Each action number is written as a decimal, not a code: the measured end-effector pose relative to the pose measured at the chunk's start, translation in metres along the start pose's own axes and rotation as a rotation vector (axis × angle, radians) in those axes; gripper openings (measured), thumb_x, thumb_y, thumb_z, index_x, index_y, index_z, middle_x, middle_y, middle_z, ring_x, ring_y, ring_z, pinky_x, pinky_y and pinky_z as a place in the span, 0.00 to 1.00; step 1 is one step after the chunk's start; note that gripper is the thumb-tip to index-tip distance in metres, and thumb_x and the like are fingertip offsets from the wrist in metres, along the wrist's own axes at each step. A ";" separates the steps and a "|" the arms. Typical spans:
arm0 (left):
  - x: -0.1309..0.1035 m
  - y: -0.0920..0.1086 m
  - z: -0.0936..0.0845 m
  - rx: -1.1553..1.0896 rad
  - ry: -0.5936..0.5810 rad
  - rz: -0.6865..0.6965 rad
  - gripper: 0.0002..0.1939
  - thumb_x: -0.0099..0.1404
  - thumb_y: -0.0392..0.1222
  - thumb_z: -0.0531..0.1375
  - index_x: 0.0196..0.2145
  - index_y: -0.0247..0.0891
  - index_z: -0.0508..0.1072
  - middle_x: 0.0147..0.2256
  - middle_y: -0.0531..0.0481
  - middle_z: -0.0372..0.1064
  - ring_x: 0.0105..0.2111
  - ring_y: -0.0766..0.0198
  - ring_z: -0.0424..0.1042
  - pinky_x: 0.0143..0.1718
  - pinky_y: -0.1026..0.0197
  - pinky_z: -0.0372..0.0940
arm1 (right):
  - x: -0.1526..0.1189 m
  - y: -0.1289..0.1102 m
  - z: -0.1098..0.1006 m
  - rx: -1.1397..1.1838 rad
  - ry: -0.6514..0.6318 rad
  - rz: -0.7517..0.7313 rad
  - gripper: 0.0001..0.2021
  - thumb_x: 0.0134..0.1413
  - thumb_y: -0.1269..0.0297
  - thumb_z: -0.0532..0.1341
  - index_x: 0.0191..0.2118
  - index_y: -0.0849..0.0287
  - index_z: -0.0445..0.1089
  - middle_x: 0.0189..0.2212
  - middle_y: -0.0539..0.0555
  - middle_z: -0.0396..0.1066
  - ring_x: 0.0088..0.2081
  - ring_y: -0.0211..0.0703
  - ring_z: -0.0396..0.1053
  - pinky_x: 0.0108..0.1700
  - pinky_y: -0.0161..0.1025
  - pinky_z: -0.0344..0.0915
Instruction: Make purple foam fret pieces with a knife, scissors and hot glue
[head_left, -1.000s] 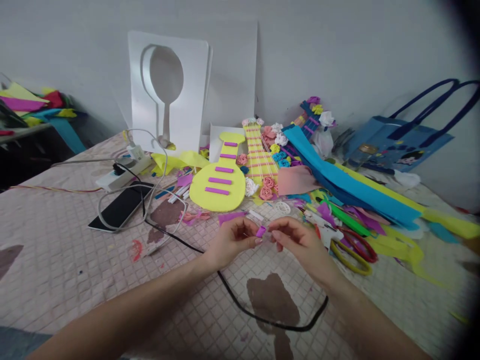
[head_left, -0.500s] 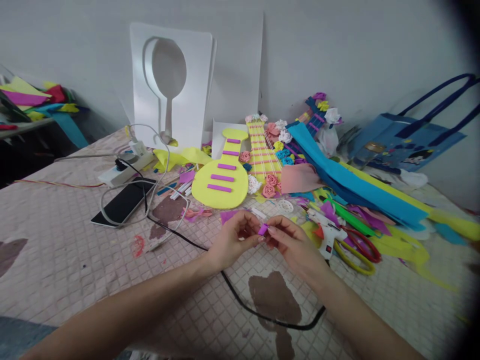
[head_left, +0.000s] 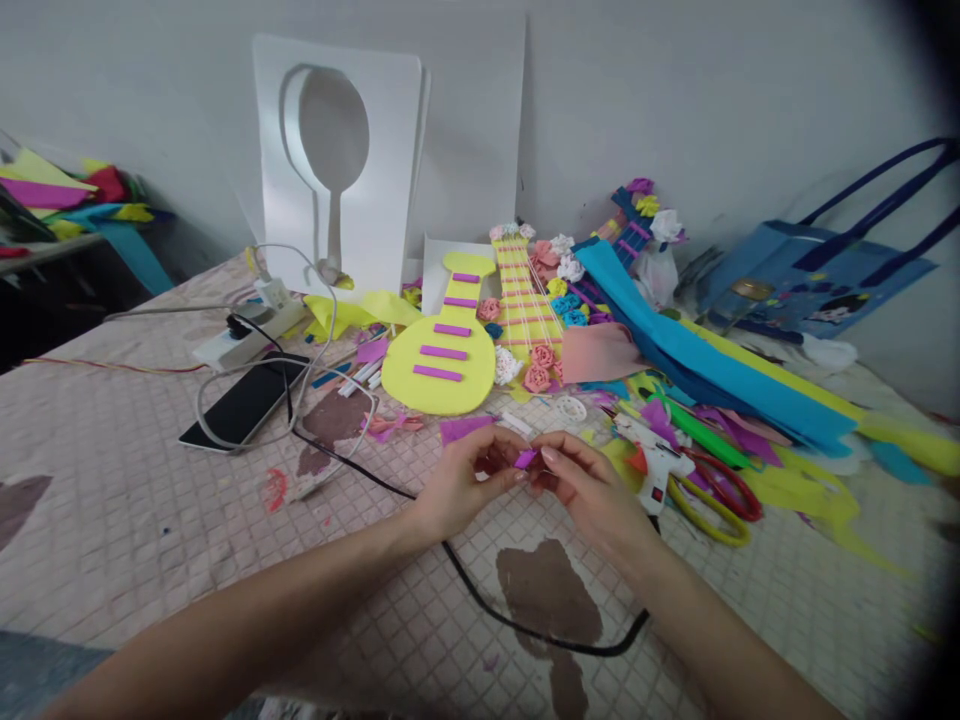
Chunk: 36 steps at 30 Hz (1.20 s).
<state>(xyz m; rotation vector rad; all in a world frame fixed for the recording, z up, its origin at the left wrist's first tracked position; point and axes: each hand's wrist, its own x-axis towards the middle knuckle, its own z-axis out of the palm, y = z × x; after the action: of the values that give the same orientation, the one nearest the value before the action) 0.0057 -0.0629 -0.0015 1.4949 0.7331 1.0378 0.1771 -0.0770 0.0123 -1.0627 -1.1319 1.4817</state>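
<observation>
Between my fingertips is a small piece of purple paper (head_left: pixel 526 459), pinched from both sides. My left hand (head_left: pixel 471 478) is closed on its left end, and my right hand (head_left: pixel 581 480) is closed on its right end. Most of the piece is hidden by the fingers. Just beyond my hands lies a yellow lute-shaped cutout (head_left: pixel 439 365) with several purple strips across it. A flat purple paper scrap (head_left: pixel 465 429) rests on the table behind my left hand. The white glue gun (head_left: pixel 654 462) lies right of my right hand.
Scissors with red and yellow handles (head_left: pixel 709 510) lie at the right. A black cord (head_left: pixel 480 605) loops under my forearms. A phone (head_left: pixel 244 403) and a power strip (head_left: pixel 247 340) sit at the left. Behind stand a white cutout board (head_left: pixel 390 180), a flower-trimmed instrument (head_left: pixel 517 290) and a blue bag (head_left: pixel 795 270).
The purple paper piece has turned slightly between my fingertips and now looks more pointed. Both hands stay in nearly the same place; the view has shifted a little.
</observation>
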 end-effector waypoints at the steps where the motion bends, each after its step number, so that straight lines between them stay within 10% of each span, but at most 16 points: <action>1: 0.000 0.000 0.000 -0.003 0.001 -0.001 0.11 0.60 0.41 0.61 0.40 0.36 0.68 0.35 0.47 0.68 0.35 0.64 0.69 0.35 0.63 0.63 | 0.000 0.000 0.000 0.012 -0.001 0.002 0.08 0.50 0.58 0.63 0.34 0.57 0.70 0.29 0.51 0.69 0.30 0.38 0.65 0.33 0.37 0.63; 21: 0.003 -0.002 0.005 -0.140 0.096 -0.084 0.21 0.54 0.43 0.66 0.41 0.37 0.60 0.30 0.54 0.64 0.27 0.71 0.65 0.29 0.66 0.58 | -0.007 -0.013 0.004 -0.644 0.043 -0.429 0.08 0.58 0.62 0.56 0.37 0.56 0.71 0.34 0.53 0.70 0.38 0.43 0.67 0.40 0.40 0.63; 36: -0.002 0.001 0.006 0.175 0.021 0.030 0.14 0.57 0.34 0.60 0.41 0.37 0.61 0.32 0.53 0.64 0.28 0.70 0.65 0.29 0.67 0.62 | 0.001 -0.002 0.000 -0.337 0.013 -0.143 0.07 0.54 0.64 0.60 0.40 0.56 0.66 0.29 0.48 0.66 0.28 0.35 0.64 0.31 0.34 0.63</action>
<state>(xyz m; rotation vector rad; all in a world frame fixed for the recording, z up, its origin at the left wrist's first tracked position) 0.0104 -0.0676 -0.0012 1.6511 0.8364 1.0351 0.1775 -0.0756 0.0139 -1.1881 -1.4517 1.1963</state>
